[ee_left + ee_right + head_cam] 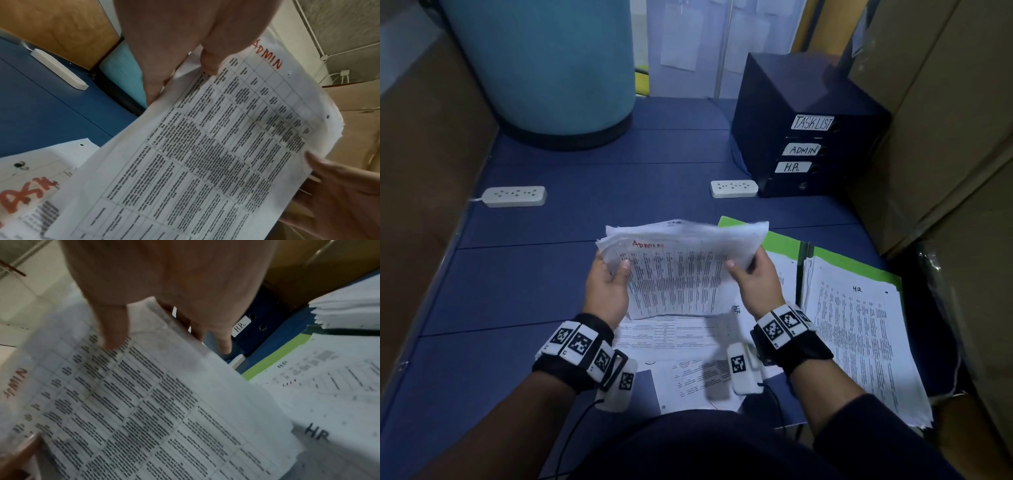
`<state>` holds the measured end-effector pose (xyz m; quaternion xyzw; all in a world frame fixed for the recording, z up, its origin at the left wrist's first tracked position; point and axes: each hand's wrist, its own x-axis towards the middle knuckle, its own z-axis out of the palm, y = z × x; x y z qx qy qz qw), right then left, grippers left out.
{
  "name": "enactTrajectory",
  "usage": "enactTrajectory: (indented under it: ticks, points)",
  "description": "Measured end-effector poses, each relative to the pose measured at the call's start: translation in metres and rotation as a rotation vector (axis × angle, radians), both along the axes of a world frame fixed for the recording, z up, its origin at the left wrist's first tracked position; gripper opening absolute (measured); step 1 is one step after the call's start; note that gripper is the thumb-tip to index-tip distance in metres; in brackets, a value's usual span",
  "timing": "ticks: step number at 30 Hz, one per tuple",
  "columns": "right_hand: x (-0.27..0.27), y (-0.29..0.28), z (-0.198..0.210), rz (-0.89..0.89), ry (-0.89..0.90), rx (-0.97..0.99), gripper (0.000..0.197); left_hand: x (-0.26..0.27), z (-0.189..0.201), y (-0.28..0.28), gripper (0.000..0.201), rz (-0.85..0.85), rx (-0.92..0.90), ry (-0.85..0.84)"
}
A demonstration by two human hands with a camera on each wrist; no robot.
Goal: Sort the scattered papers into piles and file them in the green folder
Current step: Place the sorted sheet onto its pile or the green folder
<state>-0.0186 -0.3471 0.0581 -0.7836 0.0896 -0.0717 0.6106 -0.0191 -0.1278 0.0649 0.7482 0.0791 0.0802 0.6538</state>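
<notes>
Head view: both hands, left (pixel 607 286) and right (pixel 755 279), pinch the ADMIN stack (pixel 678 270) by its side edges, raised above the loose sheets (pixel 688 337), probably to square it before filing in the open green folder (pixel 858 262) to the right.

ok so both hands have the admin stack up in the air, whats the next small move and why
Probably tap the ADMIN stack square and set it down as its own pile. Its far edges look fanned and uneven, both the left hand and right hand pinch its sides, and the green folder already lies open with HR sheets on it.
</notes>
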Motion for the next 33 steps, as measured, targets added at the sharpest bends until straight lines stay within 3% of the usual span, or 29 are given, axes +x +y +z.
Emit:
enactTrajectory:
  ticks: [3, 6, 10, 12, 17, 21, 25, 30, 33]
  points:
    - [0.006, 0.004, 0.02, -0.031, -0.076, -0.001, 0.024, 0.002, 0.015, 0.0, 0.022, -0.011, -0.015, -0.06]
    - [0.003, 0.001, 0.021, 0.016, -0.145, 0.065, 0.031, 0.004, 0.018, 0.008, 0.029, -0.003, 0.004, -0.143]
    - [-0.003, 0.0, -0.016, 0.009, 0.028, 0.044, 0.035, -0.003, -0.002, 0.008, 0.055, -0.07, -0.024, -0.026]
    - [-0.006, 0.006, -0.028, 0.031, 0.093, 0.009, 0.032, -0.007, -0.009, 0.005, 0.048, -0.06, 0.006, 0.038]
    - [0.002, 0.023, -0.02, -0.012, 0.005, -0.186, 0.009, -0.002, -0.007, 0.004, 0.028, 0.07, 0.082, 0.045]
    - [0.001, 0.021, 0.018, -0.006, -0.112, -0.176, 0.024, 0.005, 0.012, 0.013, 0.025, 0.129, 0.064, -0.022]
    - [-0.01, 0.017, 0.026, -0.001, 0.006, -0.124, 0.026, 0.0, 0.015, 0.014, 0.033, 0.084, 0.099, -0.021]
    - [-0.015, 0.02, -0.017, 0.007, 0.31, -0.209, 0.04, -0.012, -0.008, 0.003, 0.037, -0.032, 0.111, 0.173]
    - [-0.015, 0.022, -0.029, 0.003, 0.36, -0.263, 0.039, -0.009, -0.017, 0.008, 0.044, -0.047, 0.166, 0.234]
